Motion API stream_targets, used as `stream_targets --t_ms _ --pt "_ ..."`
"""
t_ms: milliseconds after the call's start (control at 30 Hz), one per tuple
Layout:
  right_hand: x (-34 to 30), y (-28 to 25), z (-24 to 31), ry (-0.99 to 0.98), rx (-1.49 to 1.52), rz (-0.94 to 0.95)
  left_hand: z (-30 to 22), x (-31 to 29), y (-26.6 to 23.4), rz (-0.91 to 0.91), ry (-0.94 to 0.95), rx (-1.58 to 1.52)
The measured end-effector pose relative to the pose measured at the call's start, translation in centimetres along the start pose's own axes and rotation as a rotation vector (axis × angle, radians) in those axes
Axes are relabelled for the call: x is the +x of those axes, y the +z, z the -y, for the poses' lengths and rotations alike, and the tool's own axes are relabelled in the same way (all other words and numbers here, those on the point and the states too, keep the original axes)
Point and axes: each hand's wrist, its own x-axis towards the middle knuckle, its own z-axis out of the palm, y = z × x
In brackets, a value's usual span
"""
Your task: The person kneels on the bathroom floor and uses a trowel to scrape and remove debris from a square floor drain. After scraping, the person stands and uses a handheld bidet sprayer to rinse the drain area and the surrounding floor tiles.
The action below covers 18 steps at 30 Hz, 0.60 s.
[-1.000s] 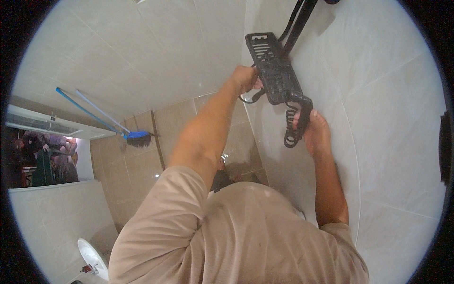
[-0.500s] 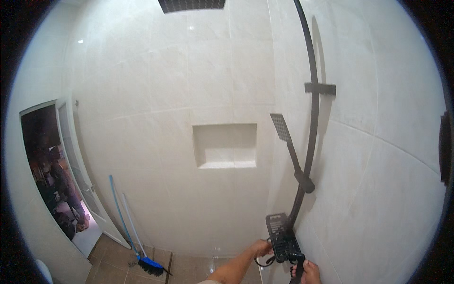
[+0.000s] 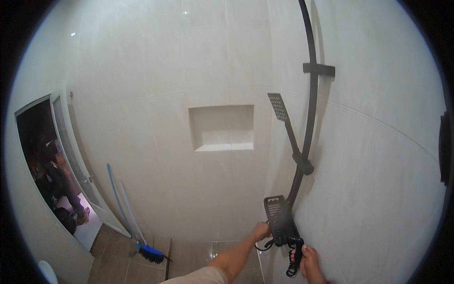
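A black slotted shower shelf point(image 3: 279, 220) is mounted at the lower end of a black shower rail point(image 3: 312, 109). My left hand point(image 3: 261, 231) reaches to the shelf's left side with its fingers curled; the shelf partly hides them, and what they grip cannot be made out. A loop of black hose point(image 3: 266, 245) hangs just under that hand. Below the shelf's right end, my right hand point(image 3: 309, 261) is closed around a black handle point(image 3: 298, 246), seemingly a hand sprayer, with a coiled black cord point(image 3: 292, 270) dangling beneath.
A black hand shower point(image 3: 283, 116) sits in its holder on the rail. A recessed niche point(image 3: 222, 128) is set into the tiled wall. At left, a blue broom point(image 3: 151, 253) and a second pole lean by the open door point(image 3: 78, 161). A person point(image 3: 66, 189) is beyond the doorway.
My view has tilted downward, so the wall and fixtures stand higher and the overhead shower head has left the picture. Both hands remain at the shelf, and more of my left arm shows.
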Motion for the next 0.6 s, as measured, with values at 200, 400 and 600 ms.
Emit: stream_targets --t_ms 200,400,600 --pt "-1.3 0.8 0.6 -0.012 0.019 0.035 -1.5 -0.7 -1.0 -0.03 0.007 -0.005" --pt "-0.8 -0.1 0.1 -0.002 -0.02 0.117 -2.0 -0.4 -1.8 0.055 -0.448 -0.7" --pt "-1.5 0.6 1.1 0.017 0.04 0.125 0.7 0.8 1.5 0.02 -0.662 -1.25"
